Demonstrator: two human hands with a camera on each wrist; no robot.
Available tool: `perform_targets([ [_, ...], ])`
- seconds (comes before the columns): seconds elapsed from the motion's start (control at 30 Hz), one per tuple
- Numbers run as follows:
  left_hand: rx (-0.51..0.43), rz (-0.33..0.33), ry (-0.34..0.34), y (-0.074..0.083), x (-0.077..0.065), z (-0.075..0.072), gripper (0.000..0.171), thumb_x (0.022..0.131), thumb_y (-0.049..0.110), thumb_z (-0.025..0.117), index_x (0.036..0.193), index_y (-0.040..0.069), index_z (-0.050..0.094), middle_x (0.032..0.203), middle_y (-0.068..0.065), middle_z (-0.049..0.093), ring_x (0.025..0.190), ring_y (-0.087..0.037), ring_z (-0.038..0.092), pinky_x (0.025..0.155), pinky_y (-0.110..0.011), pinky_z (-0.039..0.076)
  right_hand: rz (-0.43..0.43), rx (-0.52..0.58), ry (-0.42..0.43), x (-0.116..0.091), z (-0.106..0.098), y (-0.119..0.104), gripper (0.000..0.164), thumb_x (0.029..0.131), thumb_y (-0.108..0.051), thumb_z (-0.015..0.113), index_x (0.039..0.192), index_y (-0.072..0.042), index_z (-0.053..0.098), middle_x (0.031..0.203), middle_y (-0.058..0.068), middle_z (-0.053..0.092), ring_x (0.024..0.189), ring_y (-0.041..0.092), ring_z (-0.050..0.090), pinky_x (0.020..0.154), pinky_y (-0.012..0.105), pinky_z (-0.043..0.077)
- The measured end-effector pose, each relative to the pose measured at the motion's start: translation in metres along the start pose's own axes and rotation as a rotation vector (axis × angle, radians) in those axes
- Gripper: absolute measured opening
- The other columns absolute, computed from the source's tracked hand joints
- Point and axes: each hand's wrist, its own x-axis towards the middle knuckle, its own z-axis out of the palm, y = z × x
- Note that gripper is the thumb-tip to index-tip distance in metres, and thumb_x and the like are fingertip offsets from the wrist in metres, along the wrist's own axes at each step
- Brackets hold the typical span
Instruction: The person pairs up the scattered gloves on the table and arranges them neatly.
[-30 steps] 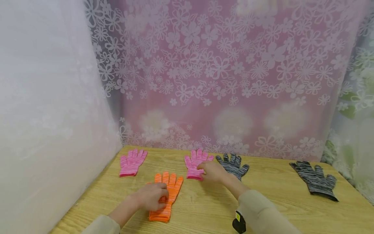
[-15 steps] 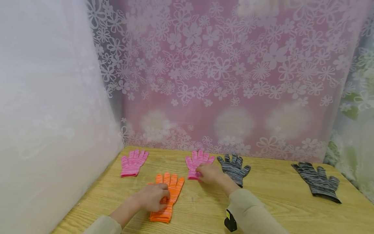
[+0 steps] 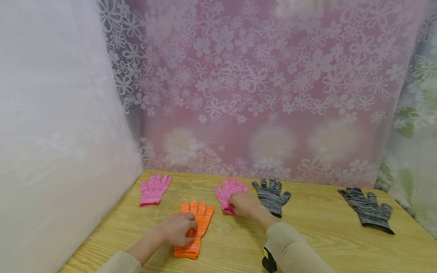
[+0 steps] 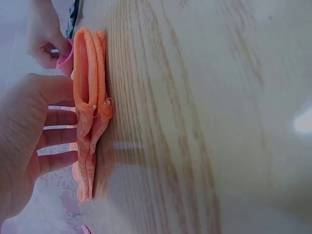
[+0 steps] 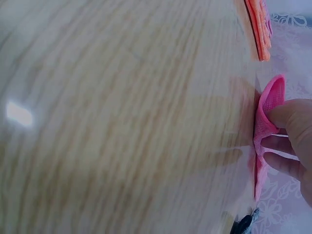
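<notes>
My left hand [image 3: 179,229] rests its fingertips on top of an orange knit glove [image 3: 203,220] near the front of the table. Two orange cuffs [image 4: 85,73] lie one over the other in the left wrist view, and the fingers there are fairly straight. My right hand [image 3: 245,204] pinches the cuff of a pink glove [image 3: 232,187], farther back. In the right wrist view that cuff [image 5: 269,105] is lifted and gapes, with the thumb at its edge, while the rest of the glove lies low along the wood. Part of the pink glove is hidden under the right hand.
Another pink glove [image 3: 155,189] lies at the back left of the wooden table [image 3: 307,242]. Right of my right hand is a grey-black glove [image 3: 273,197], and a second grey-black glove [image 3: 370,210] lies farther right. Flowered curtains [image 3: 259,94] hang behind.
The pink glove under my right hand has slid a little toward me, its cuff now gripped and tilted. The left hand and the orange glove have stayed in place.
</notes>
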Motion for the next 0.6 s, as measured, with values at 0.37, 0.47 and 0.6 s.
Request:
perform_targets([
  [0.37, -0.015, -0.007, -0.003, -0.001, 0.000, 0.002, 0.010, 0.083, 0.027, 0.067, 0.089, 0.020, 0.064, 0.082, 0.011, 0.045, 0.068, -0.003, 0.040, 0.061, -0.021, 0.038, 0.009, 0.161, -0.018, -0.003, -0.004, 0.010, 0.024, 0.081, -0.002, 0.058, 0.065, -0.018, 0.049, 0.061, -0.009, 0.037, 0.056, 0.008, 0.032, 0.054, 0.023, 0.028],
  [0.47, -0.021, -0.006, -0.005, -0.001, 0.000, 0.002, 0.010, 0.083, 0.027, 0.067, 0.089, 0.020, 0.064, 0.083, 0.011, 0.045, 0.068, -0.003, 0.040, 0.061, -0.021, 0.038, 0.041, 0.206, 0.001, -0.004, -0.013, 0.014, 0.023, 0.081, -0.001, 0.059, 0.066, -0.018, 0.051, 0.061, -0.009, 0.038, 0.056, 0.008, 0.032, 0.054, 0.023, 0.028],
  [0.6, -0.020, -0.002, 0.001, -0.001, 0.000, 0.002, 0.010, 0.082, 0.027, 0.067, 0.088, 0.020, 0.064, 0.083, 0.011, 0.046, 0.068, -0.003, 0.040, 0.061, -0.021, 0.039, 0.115, 0.276, 0.043, -0.006, -0.031, 0.022, 0.020, 0.080, 0.000, 0.060, 0.067, -0.015, 0.055, 0.061, -0.006, 0.042, 0.056, 0.010, 0.033, 0.054, 0.025, 0.028],
])
